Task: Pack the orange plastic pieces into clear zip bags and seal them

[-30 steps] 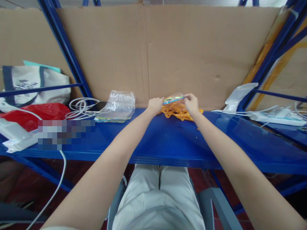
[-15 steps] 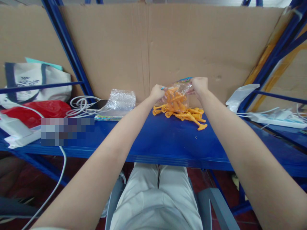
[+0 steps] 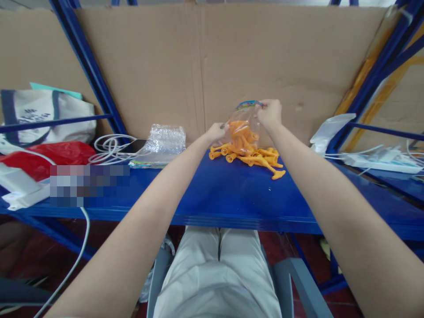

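A clear plastic bag (image 3: 243,115) with a colourful top edge hangs upright between my hands, with several orange plastic pieces inside. My right hand (image 3: 270,114) pinches its upper right corner. At the bag's left side, my left hand (image 3: 217,132) has its fingers closed on the film. Under and around the bag lies a pile of orange plastic pieces (image 3: 265,159), each with a flared, cup-like or T-shaped end. They rest on the blue shelf top (image 3: 225,194). The bag's bottom sits at or just above the pile; contact cannot be made out.
Left of the pile lie clear plastic bags (image 3: 165,140) and a coiled white cable (image 3: 111,148). Farther left are a red bag (image 3: 66,154) and a canvas tote (image 3: 71,115). A white power strip (image 3: 384,163) lies at the right. Cardboard (image 3: 159,66) walls the back.
My right hand has risen slightly, lifting the bag's top, and the bag now hangs straighter. My left hand has moved slightly down and left. The view has shifted a little.
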The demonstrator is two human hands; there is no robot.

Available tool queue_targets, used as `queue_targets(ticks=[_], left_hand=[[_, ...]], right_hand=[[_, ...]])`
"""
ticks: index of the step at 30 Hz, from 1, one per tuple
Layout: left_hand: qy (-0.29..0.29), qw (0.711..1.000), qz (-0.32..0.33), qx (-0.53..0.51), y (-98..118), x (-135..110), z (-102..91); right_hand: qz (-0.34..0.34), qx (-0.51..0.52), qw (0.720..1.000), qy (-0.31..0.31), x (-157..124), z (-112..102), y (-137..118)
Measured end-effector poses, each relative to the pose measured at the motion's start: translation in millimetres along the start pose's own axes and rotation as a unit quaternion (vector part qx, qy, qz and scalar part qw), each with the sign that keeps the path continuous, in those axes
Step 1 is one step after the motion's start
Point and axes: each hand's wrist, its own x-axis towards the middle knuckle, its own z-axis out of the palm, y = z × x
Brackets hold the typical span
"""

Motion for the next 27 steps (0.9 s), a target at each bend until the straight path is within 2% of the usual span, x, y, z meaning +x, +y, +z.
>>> queue_targets(ticks=[7,10,13,17,21,24,27], left_hand=[[-0.022,0.998,-0.043,0.040,-17,0,-5.8],[-0.038,0.998,-0.055,0.021,-19,0,-7.6],[-0.061,0.996,-0.062,-0.033,-17,1,-6.6],[-0.095,0.989,-0.063,-0.095,-17,1,-2.0],[-0.142,0.977,-0.104,-0.125,-19,-3,6.7],[-0.143,0.970,-0.133,-0.143,-17,-3,16.4],[-0.108,0.972,-0.110,-0.174,-15,-1,26.3]], right_hand=[[-0.002,-0.007,1.000,0.023,-12,7,4],[0.048,0.015,0.999,0.010,-12,13,0],[0.123,0.030,0.992,-0.011,-15,14,-15],[0.190,0.034,0.980,-0.057,-30,5,-40],[0.259,0.033,0.959,-0.111,-43,-5,-47],[0.281,0.029,0.953,-0.110,-45,-8,-44],[0.264,0.017,0.961,-0.086,-45,-7,-40]])
